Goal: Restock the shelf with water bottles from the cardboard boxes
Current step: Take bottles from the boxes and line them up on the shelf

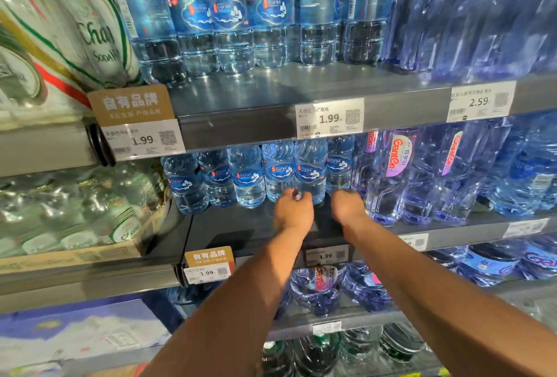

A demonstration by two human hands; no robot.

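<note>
A row of blue-labelled water bottles (pixel 247 177) stands at the back of the middle shelf (pixel 241 226). My left hand (pixel 293 210) reaches in, its fingers curled on the base of one bottle (pixel 311 171) in that row. My right hand (pixel 348 204) is beside it, under the rightmost bottle (pixel 340 162); its fingers are curled away from me and hidden. More of the same bottles (pixel 229 20) stand on the upper shelf (pixel 271 90). No cardboard box of water bottles is in view.
Shrink-wrapped Ganten packs (pixel 422 171) fill the right side of the shelves. A cardboard tray of soda bottles (pixel 75 220) sits left of the middle shelf. Price tags (pixel 330 118) line the shelf edges. Lower shelves hold more packs (pixel 319 289).
</note>
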